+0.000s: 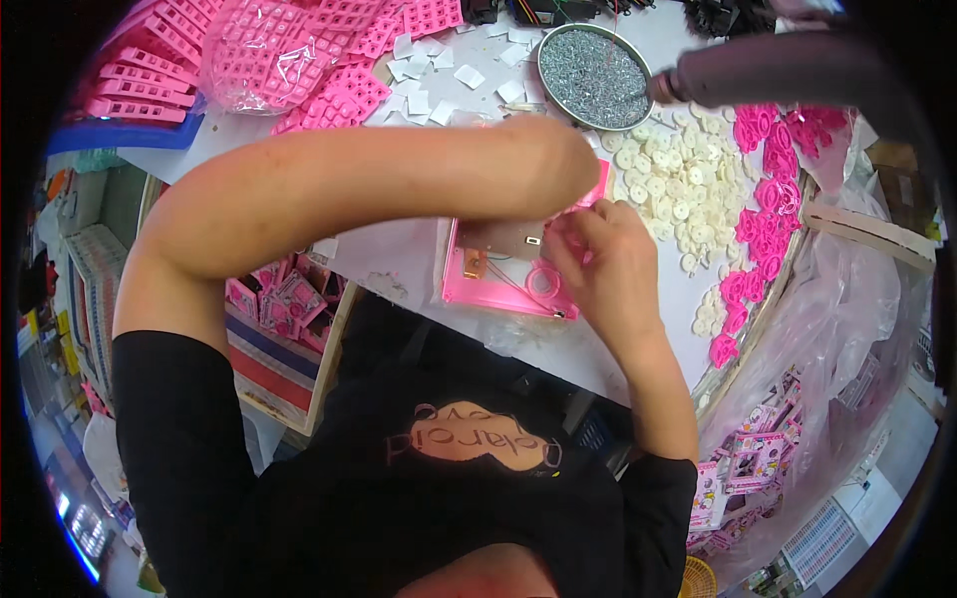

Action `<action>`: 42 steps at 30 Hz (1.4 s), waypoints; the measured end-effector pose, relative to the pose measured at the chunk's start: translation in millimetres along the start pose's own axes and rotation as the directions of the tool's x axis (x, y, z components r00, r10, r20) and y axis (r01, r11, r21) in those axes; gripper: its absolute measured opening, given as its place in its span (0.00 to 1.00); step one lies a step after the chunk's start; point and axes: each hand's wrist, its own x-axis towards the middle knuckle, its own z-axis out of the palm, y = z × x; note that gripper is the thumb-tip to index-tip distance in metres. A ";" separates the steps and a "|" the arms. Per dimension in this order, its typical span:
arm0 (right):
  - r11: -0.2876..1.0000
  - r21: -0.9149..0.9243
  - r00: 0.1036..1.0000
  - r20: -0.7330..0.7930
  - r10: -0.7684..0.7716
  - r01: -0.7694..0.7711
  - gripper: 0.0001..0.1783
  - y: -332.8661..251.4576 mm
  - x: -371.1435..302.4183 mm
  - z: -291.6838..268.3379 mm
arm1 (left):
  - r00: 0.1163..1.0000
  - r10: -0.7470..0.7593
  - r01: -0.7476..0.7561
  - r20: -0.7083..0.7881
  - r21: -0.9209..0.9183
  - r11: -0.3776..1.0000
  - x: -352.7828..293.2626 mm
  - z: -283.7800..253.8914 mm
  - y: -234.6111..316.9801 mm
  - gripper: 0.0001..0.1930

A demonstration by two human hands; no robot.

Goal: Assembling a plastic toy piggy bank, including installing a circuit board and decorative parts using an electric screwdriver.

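Observation:
A shallow pink plastic case (488, 294) lies on the table in front of me, with thin wires, a small circuit piece and a pink ring (542, 282) inside it. My left hand (548, 164) reaches across the case's far side; its fingers are hidden and slightly blurred. At the case's right side, my right hand (616, 249) has its fingers pinched together over the edge. What lies between those fingertips is hidden. Just beyond my left hand stands a round metal dish (595, 80) full of small screws.
White plastic discs (678, 174) and pink looped parts (768, 234) are heaped on the right. A dark tool (778, 72) hangs above them. White paper squares (469, 77), bagged pink panels (274, 55) and a blue tray (125, 135) sit at the back left. An open drawer (324, 364) holds pink pieces.

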 end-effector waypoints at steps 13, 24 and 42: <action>0.990 0.002 0.985 -0.101 -0.137 0.138 0.07 18.1 21.9 8.5 | 0.963 0.023 -0.082 -0.267 -0.214 0.973 7.5 26.6 -42.5 0.07; 0.944 -0.036 0.944 0.069 -0.324 0.327 0.11 23.0 20.4 -13.2 | 0.974 -0.037 -0.016 -0.222 -0.230 0.973 6.1 29.4 -40.0 0.07; 0.897 -0.389 0.969 -0.033 -0.244 0.212 0.22 -4.8 -0.1 21.4 | 0.955 0.100 -0.124 -0.278 -0.071 0.990 4.3 32.9 -35.0 0.08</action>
